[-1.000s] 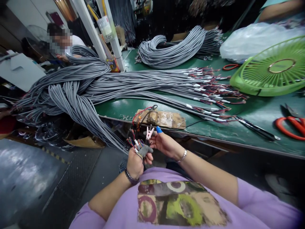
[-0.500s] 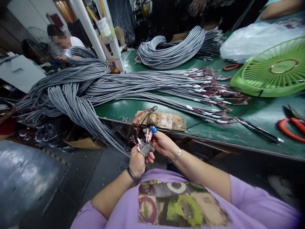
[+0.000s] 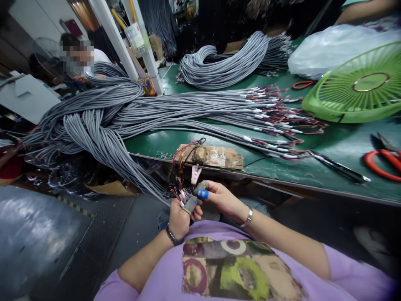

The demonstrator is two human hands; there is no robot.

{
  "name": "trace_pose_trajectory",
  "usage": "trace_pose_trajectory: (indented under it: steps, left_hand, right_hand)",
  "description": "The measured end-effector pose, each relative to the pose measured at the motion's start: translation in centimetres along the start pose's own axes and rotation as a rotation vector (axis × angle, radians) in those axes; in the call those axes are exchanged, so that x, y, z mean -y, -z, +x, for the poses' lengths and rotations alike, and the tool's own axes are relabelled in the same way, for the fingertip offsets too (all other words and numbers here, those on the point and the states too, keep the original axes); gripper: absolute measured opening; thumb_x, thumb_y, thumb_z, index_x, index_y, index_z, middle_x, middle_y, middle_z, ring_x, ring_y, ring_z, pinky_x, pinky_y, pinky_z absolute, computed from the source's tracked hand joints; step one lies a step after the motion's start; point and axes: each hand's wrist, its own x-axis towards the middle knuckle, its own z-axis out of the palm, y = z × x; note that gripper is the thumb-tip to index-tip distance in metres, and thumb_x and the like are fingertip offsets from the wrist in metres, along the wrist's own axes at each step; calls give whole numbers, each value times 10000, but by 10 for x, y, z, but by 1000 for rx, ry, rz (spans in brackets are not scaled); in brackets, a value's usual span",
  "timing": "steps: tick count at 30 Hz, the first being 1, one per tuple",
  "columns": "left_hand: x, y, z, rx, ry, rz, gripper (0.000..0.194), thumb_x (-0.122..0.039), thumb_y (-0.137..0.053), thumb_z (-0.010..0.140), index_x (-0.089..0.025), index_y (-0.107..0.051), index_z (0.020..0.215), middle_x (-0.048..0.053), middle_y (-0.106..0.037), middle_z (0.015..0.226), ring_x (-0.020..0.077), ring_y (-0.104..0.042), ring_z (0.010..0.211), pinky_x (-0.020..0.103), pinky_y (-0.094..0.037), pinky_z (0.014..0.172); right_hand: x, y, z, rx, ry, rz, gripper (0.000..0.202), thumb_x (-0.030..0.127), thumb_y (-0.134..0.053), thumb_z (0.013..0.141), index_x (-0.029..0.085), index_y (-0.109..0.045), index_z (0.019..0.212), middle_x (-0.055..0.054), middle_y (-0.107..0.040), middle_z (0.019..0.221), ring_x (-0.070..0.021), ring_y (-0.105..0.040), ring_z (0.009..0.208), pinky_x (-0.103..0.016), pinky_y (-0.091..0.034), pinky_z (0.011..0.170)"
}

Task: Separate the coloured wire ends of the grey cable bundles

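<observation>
My left hand (image 3: 179, 218) is closed around the end of a grey cable, with its thin coloured wires (image 3: 181, 194) fanning out above the fingers. A grey finger cover shows on that hand. My right hand (image 3: 221, 198), with blue tape on the thumb and a grey cover on a fingertip, is pinched just right of the wire ends. What lies in the pinch is too small to make out. A pink clip (image 3: 195, 174) hangs at the bench edge just above both hands, beside a wooden block (image 3: 224, 159) carrying red and black leads.
Grey cables (image 3: 175, 104) with stripped ends lie along the green bench (image 3: 328, 175). A coiled bundle (image 3: 228, 65) rests behind them. To the right are cutters (image 3: 340, 167), red-handled scissors (image 3: 382, 161), a green fan (image 3: 354, 90) and a plastic bag (image 3: 326, 50). Another person (image 3: 97, 56) sits far left.
My right hand has moved off the pink clip, down and slightly right, and its fingertips have come together. The left hand stays nearly in place with the cable.
</observation>
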Motion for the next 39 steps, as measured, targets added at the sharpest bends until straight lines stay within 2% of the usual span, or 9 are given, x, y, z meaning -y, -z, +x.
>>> trace_pose_trajectory:
  steps: [5,9,13,18,21,24,29,34,39]
  left_hand:
    - [-7,1,-6,128,-16,147,408,-520,-646,738,-145,-600,582,26,-605,497,99,-533,411,215,-405,444]
    - [-5,3,-4,21,-43,60,381,-507,-642,743,-145,-623,627,16,-613,496,93,-527,385,196,-360,396]
    - [-3,3,-1,-88,-40,-107,374,-484,-641,737,-142,-609,586,14,-602,458,84,-512,348,182,-302,360]
    - [-8,2,0,-87,-26,-207,338,-457,-665,711,-135,-622,617,8,-599,460,79,-507,345,175,-299,359]
    - [-10,2,1,-78,-5,-205,303,-430,-673,708,-132,-639,665,0,-597,461,73,-493,336,168,-281,347]
    - [-11,0,4,-65,-5,-190,294,-414,-665,720,-128,-637,657,1,-597,457,70,-487,331,166,-273,342]
    - [-13,-6,10,-58,-13,-181,277,-384,-664,721,-127,-627,624,-1,-589,447,66,-482,328,166,-280,341]
    - [-12,-7,13,-48,-9,-161,272,-381,-642,747,-122,-643,667,2,-596,460,62,-487,334,160,-275,344]
    - [-8,-7,15,-60,-5,-128,280,-380,-634,752,-125,-616,637,6,-599,450,59,-478,326,158,-266,340]
  right_hand:
    - [3,-7,-1,-37,-8,-121,322,422,-760,670,145,-595,686,22,-550,589,-90,-443,534,-241,-331,539]
    - [0,-7,-1,-114,20,-127,316,415,-768,662,147,-601,667,28,-525,576,-84,-410,522,-237,-310,519]
    - [-6,-9,-1,-80,12,-20,299,392,-780,660,161,-589,669,31,-518,574,-90,-426,522,-245,-328,523]
    - [-15,-4,6,-47,-95,185,285,363,-774,681,155,-579,672,23,-552,589,-78,-456,516,-225,-375,520]
    - [-13,4,16,-113,-204,328,313,457,-677,761,156,-603,718,-4,-596,646,-88,-508,542,-222,-438,537]
    - [-5,8,28,-145,-247,343,394,537,-587,805,148,-635,764,-30,-617,703,-95,-534,572,-220,-464,543]
    - [1,2,41,-111,-105,207,415,568,-686,697,158,-635,730,14,-545,606,-82,-462,521,-213,-417,508]
    - [-3,-3,42,-300,152,-66,470,618,-615,727,163,-611,610,8,-539,569,-88,-433,524,-224,-376,521]
    - [-5,-5,47,-197,-43,274,420,598,-658,706,181,-673,749,-7,-585,644,-107,-491,569,-224,-425,525]
